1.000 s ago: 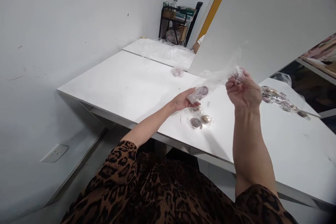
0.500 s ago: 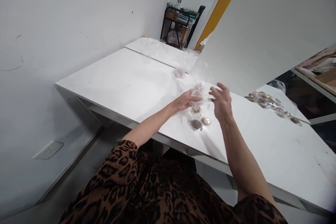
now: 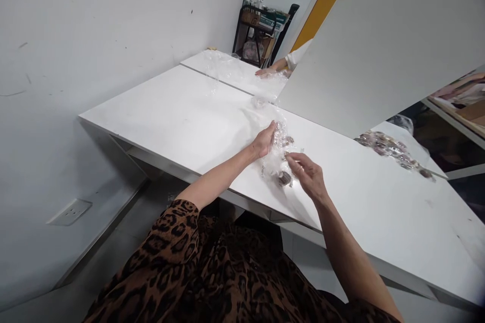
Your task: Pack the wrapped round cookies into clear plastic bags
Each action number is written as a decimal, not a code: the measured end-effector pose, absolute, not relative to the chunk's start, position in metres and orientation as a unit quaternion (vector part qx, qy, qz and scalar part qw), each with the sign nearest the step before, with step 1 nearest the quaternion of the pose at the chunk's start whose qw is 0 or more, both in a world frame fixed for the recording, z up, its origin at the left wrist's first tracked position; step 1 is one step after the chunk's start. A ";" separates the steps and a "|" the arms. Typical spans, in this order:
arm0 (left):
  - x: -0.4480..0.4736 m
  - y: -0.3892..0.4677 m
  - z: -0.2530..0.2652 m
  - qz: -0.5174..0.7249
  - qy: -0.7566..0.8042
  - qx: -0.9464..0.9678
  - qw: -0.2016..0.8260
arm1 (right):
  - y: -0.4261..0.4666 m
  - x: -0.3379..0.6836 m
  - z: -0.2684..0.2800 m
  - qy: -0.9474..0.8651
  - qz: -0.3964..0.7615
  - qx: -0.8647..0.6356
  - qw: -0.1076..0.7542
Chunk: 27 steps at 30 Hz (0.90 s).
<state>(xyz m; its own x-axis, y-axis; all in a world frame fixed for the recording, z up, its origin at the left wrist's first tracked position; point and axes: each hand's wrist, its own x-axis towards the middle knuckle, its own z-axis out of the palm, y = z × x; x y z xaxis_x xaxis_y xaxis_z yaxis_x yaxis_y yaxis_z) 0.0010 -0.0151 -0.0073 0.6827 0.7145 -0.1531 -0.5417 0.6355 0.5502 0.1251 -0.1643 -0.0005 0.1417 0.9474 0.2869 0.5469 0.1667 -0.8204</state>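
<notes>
My left hand point(image 3: 265, 141) is closed on a crinkled clear plastic bag point(image 3: 278, 154) that hangs over the white table. To its right my right hand point(image 3: 308, 174) pinches a small wrapped piece point(image 3: 287, 155) at the bag's side; its kind is too small to make out. A dark piece in clear wrap point(image 3: 284, 178) lies below the bag, and another wrapped piece point(image 3: 290, 140) shows just beyond it. Part of the bag's contents is hidden by glare and folds.
A row of wrapped dark pieces point(image 3: 394, 149) lies on the right beyond the white panel point(image 3: 379, 45). Another person's hand point(image 3: 267, 71) rests by clear plastic film point(image 3: 215, 63) at the far end. A black shelf cart point(image 3: 255, 30) stands behind the table point(image 3: 151, 121).
My right hand has come down and left to the small piece. The bag in my left hand now hangs lower and covers more of the pieces. The other person's hand has reached in.
</notes>
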 end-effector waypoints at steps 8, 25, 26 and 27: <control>0.000 -0.030 -0.014 0.302 0.180 0.417 0.838 | -0.119 0.110 -0.014 -0.405 0.330 -0.558 0.644; -0.026 -0.027 0.101 0.286 0.130 0.463 0.829 | -0.124 0.136 -0.027 -0.190 0.516 -0.459 0.698; -0.024 -0.029 0.109 0.287 0.124 0.465 0.829 | -0.125 0.136 -0.027 -0.199 0.510 -0.462 0.698; -0.023 -0.030 0.117 0.289 0.117 0.467 0.828 | -0.126 0.137 -0.027 -0.216 0.497 -0.466 0.699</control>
<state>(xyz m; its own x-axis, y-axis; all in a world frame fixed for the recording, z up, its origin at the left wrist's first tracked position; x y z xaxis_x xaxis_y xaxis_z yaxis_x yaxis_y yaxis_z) -0.0231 -0.0304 0.1175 0.8056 0.5875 0.0762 -0.3695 0.3976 0.8399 0.1369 -0.1259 -0.0273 0.4123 0.8966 -0.1618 -0.4947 0.0712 -0.8661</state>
